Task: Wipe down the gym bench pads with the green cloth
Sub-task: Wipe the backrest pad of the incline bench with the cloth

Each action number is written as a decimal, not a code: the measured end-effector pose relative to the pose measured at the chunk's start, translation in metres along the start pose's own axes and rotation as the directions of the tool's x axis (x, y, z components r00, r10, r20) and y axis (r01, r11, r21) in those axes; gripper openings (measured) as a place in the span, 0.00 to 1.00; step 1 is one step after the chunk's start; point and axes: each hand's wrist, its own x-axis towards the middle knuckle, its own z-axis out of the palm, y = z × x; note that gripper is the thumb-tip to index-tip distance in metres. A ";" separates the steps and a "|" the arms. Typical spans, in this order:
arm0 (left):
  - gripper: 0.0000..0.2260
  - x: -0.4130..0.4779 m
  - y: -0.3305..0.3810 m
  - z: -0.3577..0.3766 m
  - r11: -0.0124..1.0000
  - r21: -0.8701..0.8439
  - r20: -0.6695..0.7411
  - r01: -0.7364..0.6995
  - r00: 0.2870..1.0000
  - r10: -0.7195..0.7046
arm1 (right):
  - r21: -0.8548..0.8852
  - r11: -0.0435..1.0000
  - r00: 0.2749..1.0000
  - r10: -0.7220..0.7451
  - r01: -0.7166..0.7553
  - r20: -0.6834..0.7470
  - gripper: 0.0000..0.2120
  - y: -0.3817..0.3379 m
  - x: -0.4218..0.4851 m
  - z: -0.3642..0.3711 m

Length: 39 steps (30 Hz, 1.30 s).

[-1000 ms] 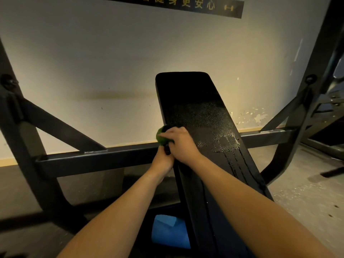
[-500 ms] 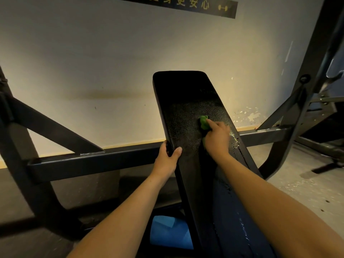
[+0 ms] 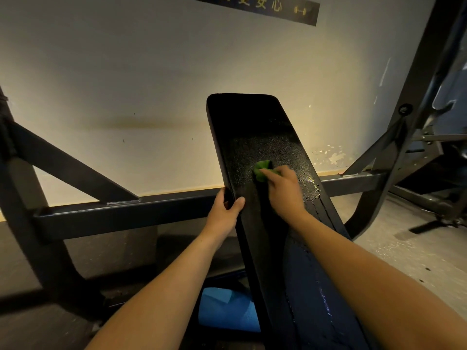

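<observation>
A long black bench pad (image 3: 255, 127) slopes up and away from me toward the wall, its surface wet and speckled with droplets. My right hand (image 3: 284, 189) presses a bunched green cloth (image 3: 262, 170) flat on the middle of the pad; most of the cloth is hidden under my fingers. My left hand (image 3: 226, 210) clamps the pad's left edge, thumb on top and fingers wrapped underneath.
A dark steel crossbar (image 3: 121, 213) runs behind the pad, with diagonal braces left (image 3: 68, 168) and right (image 3: 371, 157). A blue object (image 3: 227, 309) lies on the floor under the bench. More machine frame (image 3: 434, 173) stands at the right on the concrete floor.
My right hand carried the green cloth from the pad's left edge out onto the middle of the pad. My left hand took hold of the left edge and stays there.
</observation>
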 end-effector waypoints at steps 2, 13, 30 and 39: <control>0.25 0.000 -0.004 -0.002 0.998 -0.054 0.014 0.012 1.000 -0.011 | -0.003 0.982 0.981 0.187 -0.187 -0.052 0.18 0.008 0.000 -0.003; 0.26 -0.002 -0.013 -0.003 0.991 -0.130 -0.028 0.009 1.000 -0.013 | -0.035 0.937 0.930 -0.339 0.347 0.144 0.17 -0.052 -0.014 0.016; 0.34 0.015 0.019 0.016 0.829 0.525 -0.080 -0.192 0.959 0.273 | -0.047 0.986 0.985 -0.159 0.162 0.062 0.18 -0.015 -0.008 0.001; 0.27 0.033 0.035 0.059 0.322 0.914 0.144 -0.245 0.941 0.307 | -0.082 0.874 0.875 0.468 -0.479 -0.124 0.22 0.092 -0.004 -0.044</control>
